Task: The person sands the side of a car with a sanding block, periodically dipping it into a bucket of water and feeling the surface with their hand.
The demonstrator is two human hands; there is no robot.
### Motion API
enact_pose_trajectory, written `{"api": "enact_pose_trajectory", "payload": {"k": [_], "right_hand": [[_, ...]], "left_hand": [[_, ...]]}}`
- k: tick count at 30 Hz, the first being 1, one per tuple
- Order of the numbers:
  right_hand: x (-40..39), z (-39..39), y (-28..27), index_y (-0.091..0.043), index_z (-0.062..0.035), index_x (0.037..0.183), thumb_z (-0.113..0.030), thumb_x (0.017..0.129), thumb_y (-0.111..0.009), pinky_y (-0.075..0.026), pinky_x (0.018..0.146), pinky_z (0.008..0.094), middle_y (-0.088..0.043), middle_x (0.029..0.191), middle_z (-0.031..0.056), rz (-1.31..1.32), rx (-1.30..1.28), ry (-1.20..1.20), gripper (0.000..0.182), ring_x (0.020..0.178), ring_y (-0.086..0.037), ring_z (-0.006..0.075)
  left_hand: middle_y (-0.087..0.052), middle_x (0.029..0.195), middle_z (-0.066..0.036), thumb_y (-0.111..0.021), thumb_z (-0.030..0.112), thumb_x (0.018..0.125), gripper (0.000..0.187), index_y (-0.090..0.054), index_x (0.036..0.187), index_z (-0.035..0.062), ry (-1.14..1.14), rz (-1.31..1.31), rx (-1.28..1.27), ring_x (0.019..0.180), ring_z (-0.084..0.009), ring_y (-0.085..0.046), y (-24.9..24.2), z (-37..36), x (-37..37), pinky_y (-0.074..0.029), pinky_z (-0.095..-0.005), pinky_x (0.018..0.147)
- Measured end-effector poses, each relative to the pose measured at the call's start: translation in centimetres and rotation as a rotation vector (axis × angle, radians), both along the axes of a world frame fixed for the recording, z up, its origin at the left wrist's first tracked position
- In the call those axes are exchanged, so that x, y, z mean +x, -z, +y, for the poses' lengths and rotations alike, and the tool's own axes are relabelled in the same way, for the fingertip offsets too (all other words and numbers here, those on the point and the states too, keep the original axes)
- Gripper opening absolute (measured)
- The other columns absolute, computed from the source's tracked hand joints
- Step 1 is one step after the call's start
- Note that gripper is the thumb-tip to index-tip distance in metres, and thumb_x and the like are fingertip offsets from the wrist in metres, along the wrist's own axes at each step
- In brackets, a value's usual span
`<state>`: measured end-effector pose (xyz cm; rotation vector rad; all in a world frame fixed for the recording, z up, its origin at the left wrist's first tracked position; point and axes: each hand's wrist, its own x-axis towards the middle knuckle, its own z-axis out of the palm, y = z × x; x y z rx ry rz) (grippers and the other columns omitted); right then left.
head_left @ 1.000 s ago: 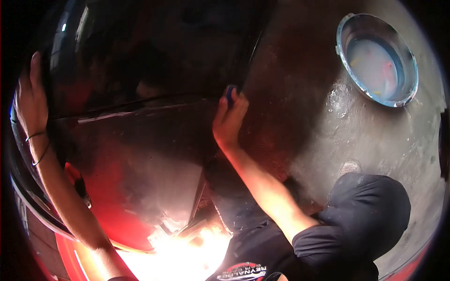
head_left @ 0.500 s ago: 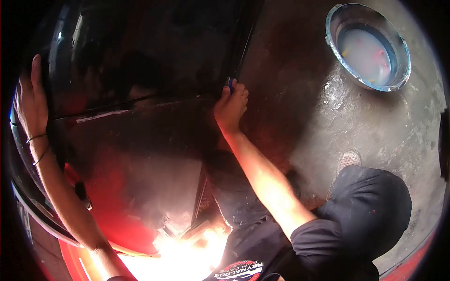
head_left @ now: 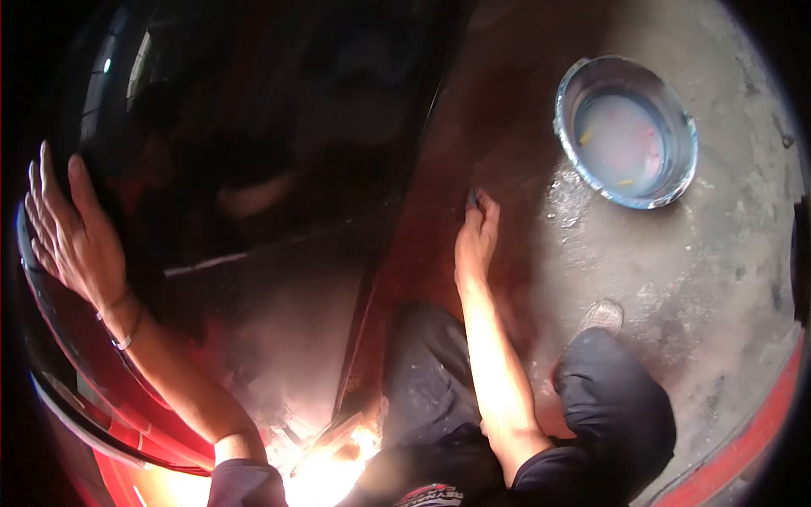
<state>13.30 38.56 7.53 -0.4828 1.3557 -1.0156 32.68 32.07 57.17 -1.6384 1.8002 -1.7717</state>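
Observation:
My left hand (head_left: 80, 245) rests with outstretched fingers on the curved left side of a glossy dark car panel (head_left: 279, 144). A dark band circles that wrist. Over the floor, just right of the panel's edge, my right hand (head_left: 479, 237) pinches a small dark-blue piece (head_left: 472, 198) between thumb and fingers. Most of the piece is hidden by the fingers, so its kind cannot be made out. A gap separates this hand from the panel.
A wide basin (head_left: 583, 89) of cloudy liquid, with pink and yellow bits in it, stands on the wet concrete floor (head_left: 701, 270) at upper right. A glaring light (head_left: 338, 469) shines near the bottom. My shoe (head_left: 602, 315) is below the basin.
My right hand has come away from the panel's edge, moving right and down with the blue piece. My left hand appears lower. The whole view has shifted, and the basin sits further left and lower.

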Motion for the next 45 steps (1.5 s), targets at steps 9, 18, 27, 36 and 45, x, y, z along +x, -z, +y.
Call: {"api": "enact_pose_trajectory", "payload": {"k": [9, 18, 27, 36, 45], "right_hand": [[-14.7, 1.4, -5.3, -0.061, -0.0233, 0.157, -0.039, 0.113, -0.070, -0.052, 0.112, 0.0490, -0.066, 0.150, 0.0047, -0.156, 0.600, 0.039, 0.047, 0.135, -0.064, 0.0261], [-18.8, -12.9, -16.7, -0.061, -0.0050, 0.150, -0.034, 0.116, -0.068, -0.061, 0.102, 0.0453, -0.074, 0.134, 0.0142, -0.261, 0.475, -0.447, 0.045, 0.119, -0.076, 0.0333], [-15.6, -27.2, -22.8, -0.060, -0.0018, 0.149, -0.040, 0.118, -0.062, -0.063, 0.102, 0.0461, -0.073, 0.140, 0.0185, -0.438, 0.623, -0.853, 0.049, 0.127, -0.074, 0.0369], [-24.2, -30.3, -35.8, -0.060, -0.0032, 0.153, -0.050, 0.119, -0.055, -0.064, 0.102, 0.0486, -0.072, 0.144, 0.0157, -0.581, 1.007, -0.954, 0.058, 0.124, -0.073, 0.0368], [-34.9, -38.7, -37.2, -0.069, -0.0245, 0.148, -0.050, 0.116, -0.060, -0.064, 0.102, 0.0512, -0.073, 0.145, 0.0081, -0.470, 1.275, -1.094, 0.042, 0.121, -0.075, 0.0391]], "left_hand": [[-0.046, 0.180, -0.012, -0.070, 0.059, 0.107, 0.076, -0.053, 0.171, 0.0219, -0.166, 0.196, 0.037, 0.169, -0.0454, -0.034, 0.0, -0.4, -3.7, -0.016, -0.0741, 0.132], [-0.051, 0.174, -0.025, -0.067, 0.060, 0.106, 0.073, -0.064, 0.161, 0.0132, -0.217, 0.447, 0.020, 0.170, -0.0506, -0.027, 0.2, 0.3, -3.9, 0.003, -0.0610, 0.139], [-0.046, 0.179, -0.020, -0.079, 0.026, 0.098, 0.067, -0.063, 0.162, 0.0128, -0.214, 0.859, -0.074, 0.174, -0.0418, -0.025, 1.8, 2.0, -5.8, 0.005, -0.0557, 0.139], [-0.056, 0.168, -0.015, -0.074, 0.030, 0.111, 0.087, -0.027, 0.179, 0.0022, 0.554, 3.295, -1.162, 0.160, -0.0240, -0.046, 12.0, -3.9, -36.4, -0.034, -0.0419, 0.134], [-0.052, 0.167, -0.031, -0.077, 0.036, 0.108, 0.085, -0.036, 0.177, 0.0077, 1.385, 2.749, -1.913, 0.147, -0.0295, -0.063, 14.3, -16.9, -53.7, -0.051, -0.0415, 0.123]]}}
